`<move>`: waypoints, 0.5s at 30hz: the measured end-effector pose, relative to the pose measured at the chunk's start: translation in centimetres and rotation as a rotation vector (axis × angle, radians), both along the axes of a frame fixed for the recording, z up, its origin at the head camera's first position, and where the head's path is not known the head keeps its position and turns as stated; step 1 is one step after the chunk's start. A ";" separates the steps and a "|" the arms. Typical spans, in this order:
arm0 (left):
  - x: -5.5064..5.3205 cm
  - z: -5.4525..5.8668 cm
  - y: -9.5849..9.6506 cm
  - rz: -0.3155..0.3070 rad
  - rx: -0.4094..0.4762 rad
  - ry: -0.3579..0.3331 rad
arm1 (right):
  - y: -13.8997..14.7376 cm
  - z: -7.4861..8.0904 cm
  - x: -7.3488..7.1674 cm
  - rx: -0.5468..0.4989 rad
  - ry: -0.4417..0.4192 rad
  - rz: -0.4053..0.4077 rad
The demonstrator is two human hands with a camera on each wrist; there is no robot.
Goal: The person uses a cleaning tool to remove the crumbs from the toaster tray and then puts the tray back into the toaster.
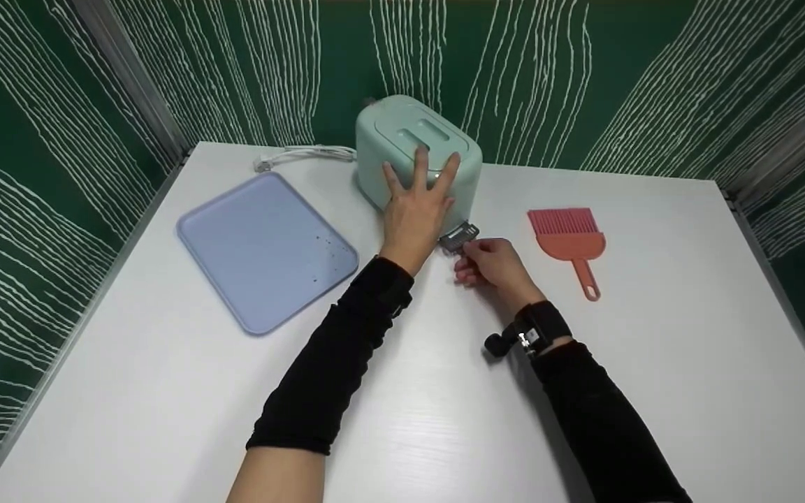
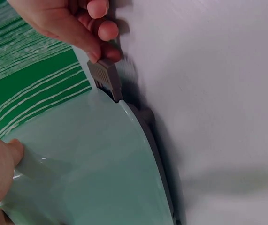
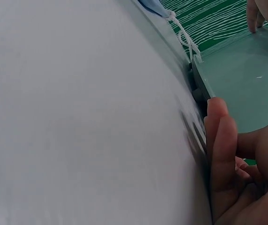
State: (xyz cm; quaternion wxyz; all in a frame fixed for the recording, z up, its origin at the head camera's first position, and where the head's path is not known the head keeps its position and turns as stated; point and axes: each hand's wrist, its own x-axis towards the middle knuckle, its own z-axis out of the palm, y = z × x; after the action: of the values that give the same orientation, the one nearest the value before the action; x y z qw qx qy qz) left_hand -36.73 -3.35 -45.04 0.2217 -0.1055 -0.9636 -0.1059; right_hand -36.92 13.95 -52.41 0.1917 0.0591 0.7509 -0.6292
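Observation:
A mint-green toaster (image 1: 372,168) stands at the back of the table, with two slots in its top. My left hand (image 1: 413,216) rests on the toaster's near side, fingers spread up to the top edge. At the toaster's lower near corner, my right hand (image 1: 499,267) pinches the grey slotted end of a crumb tray (image 1: 458,238) between thumb and fingers. The left wrist view shows this crumb tray (image 2: 104,75) sticking partly out of the toaster's base; its inner part is hidden. In the right wrist view, the fingers cover it.
Left of the toaster lies a blue-lavender tray (image 1: 263,251) with dark crumbs near its right corner. A white power cord (image 1: 308,151) with a plug lies behind it. To the right is an orange-red brush and dustpan set (image 1: 570,244). Green patterned panels (image 1: 535,77) enclose the table.

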 end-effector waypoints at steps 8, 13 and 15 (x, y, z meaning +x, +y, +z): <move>0.0 0.0 -0.1 0.002 -0.025 0.003 | -0.3 0.1 -0.2 0.032 -0.004 0.008; 0.0 0.1 -0.2 -0.003 -0.044 0.004 | -0.4 0.3 -0.3 0.049 -0.022 -0.003; 0.0 0.1 -0.2 -0.004 -0.045 0.000 | -0.4 0.4 -0.3 0.052 -0.029 -0.005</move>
State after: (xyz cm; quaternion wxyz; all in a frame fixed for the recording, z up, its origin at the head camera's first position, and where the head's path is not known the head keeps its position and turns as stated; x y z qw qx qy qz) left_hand -36.75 -3.53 -44.94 0.2190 -0.1123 -0.9656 -0.0844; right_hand -37.25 13.54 -52.04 0.1993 0.0752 0.7638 -0.6092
